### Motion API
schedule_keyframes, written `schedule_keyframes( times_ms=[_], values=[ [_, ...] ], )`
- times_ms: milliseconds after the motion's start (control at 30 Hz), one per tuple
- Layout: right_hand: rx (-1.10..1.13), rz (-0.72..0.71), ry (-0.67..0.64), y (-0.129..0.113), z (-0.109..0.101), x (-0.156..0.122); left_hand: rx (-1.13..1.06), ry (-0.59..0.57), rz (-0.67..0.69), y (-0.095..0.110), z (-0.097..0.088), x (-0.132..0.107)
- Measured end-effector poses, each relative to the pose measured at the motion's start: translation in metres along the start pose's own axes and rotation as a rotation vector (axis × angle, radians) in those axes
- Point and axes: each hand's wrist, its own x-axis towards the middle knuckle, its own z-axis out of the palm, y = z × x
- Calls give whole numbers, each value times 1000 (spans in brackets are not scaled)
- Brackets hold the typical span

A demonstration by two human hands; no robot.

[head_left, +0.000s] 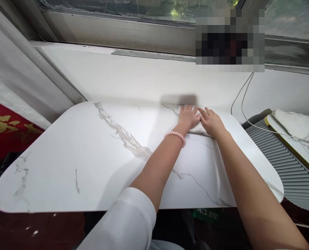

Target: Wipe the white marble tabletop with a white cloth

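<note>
Both my hands press side by side on a white cloth [197,130] at the far edge of a white marble-patterned table [92,156]. My left hand [188,116] lies flat on the cloth, fingers stretched toward the wall, a pink bead bracelet [174,135] on its wrist. My right hand [211,121] lies flat beside it, touching it, fingers also stretched out. Most of the cloth is hidden under the hands.
A white wall and window sill [144,69] rise right behind the table. A grey ribbed appliance [276,163] with a white fluffy cloth [297,125] and cables [241,99] stands at the right. A curtain [19,83] hangs at the left above a red fabric [6,128].
</note>
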Motion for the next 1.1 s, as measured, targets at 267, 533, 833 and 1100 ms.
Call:
schedule_keyframes(
  times_ms=[267, 533, 833, 1100],
  values=[
    [25, -36, -41, -2, -4, 17, 0, 41, -25, -9, 5, 10],
    [-17, -66, -72, -20, -8, -20, 6, -65, -104, -2, -7, -32],
    [-47, -82, -24, -85, -19, -162, 96, -115, 20, 2, -33, -176],
    [-27, -151, 1, -142, -26, -231, 190, -118, 80, -15, -58, -275]
  ],
)
